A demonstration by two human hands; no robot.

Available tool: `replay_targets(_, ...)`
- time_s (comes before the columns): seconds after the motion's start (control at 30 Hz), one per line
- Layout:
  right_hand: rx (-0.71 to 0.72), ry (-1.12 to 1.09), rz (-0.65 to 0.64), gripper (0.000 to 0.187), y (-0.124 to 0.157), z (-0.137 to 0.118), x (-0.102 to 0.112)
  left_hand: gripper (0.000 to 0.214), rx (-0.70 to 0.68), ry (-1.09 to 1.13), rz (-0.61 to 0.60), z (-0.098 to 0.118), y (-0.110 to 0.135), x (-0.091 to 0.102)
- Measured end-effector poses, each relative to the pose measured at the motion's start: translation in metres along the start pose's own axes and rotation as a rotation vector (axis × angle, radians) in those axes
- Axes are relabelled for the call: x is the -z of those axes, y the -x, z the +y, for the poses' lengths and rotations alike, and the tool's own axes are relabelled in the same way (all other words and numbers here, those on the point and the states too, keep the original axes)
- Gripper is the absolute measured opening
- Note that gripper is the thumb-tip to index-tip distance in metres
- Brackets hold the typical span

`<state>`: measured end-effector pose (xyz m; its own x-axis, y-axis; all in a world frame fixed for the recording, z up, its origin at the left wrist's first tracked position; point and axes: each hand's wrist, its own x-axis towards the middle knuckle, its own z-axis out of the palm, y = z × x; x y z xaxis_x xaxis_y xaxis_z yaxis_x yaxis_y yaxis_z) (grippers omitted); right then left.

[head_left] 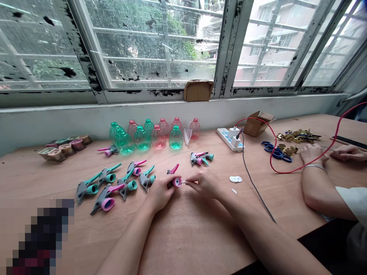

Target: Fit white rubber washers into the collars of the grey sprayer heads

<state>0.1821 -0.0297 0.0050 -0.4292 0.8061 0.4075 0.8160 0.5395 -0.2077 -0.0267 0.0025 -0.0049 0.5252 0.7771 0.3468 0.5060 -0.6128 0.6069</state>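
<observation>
My left hand [161, 193] is closed round a spray trigger head [177, 182] with a pink lever, its pink collar turned toward my right. In my right hand [207, 184], thumb and finger pinch a thin white piece [184, 182], whose tip is at the collar's opening. Whether it is a washer seen edge-on or a small stick, I cannot tell. Several grey trigger heads [106, 202] with teal or pink collars lie to the left. A few more trigger heads [200, 158] lie beyond my hands. White washers [235, 179] lie to the right.
Green and pink clear bottles [142, 138] stand along the wall. Wrapped bundles [65, 148] sit at far left. A power strip [230, 139] with cables, an open carton [256, 124], blue-handled scissors [276, 152] and brass-coloured parts are on the right, beside another person's arm [315, 191].
</observation>
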Motion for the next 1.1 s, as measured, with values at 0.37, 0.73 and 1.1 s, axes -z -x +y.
replay_targets(0.37, 0.109, -0.146, 0.107, 0.023, 0.001, 0.008, -0.009, 0.035, 0.014, 0.046, -0.028, 0.0, 0.003, 0.006)
replay_targets(0.73, 0.206, -0.096, 0.209, 0.03, 0.001, 0.008, -0.008, 0.039, 0.057, 0.173, -0.016, 0.001, 0.002, 0.002)
replay_targets(1.1, 0.27, -0.024, 0.301, 0.023, 0.0, 0.01, -0.006, 0.038, 0.081, 0.145, 0.033, -0.005, 0.001, -0.004)
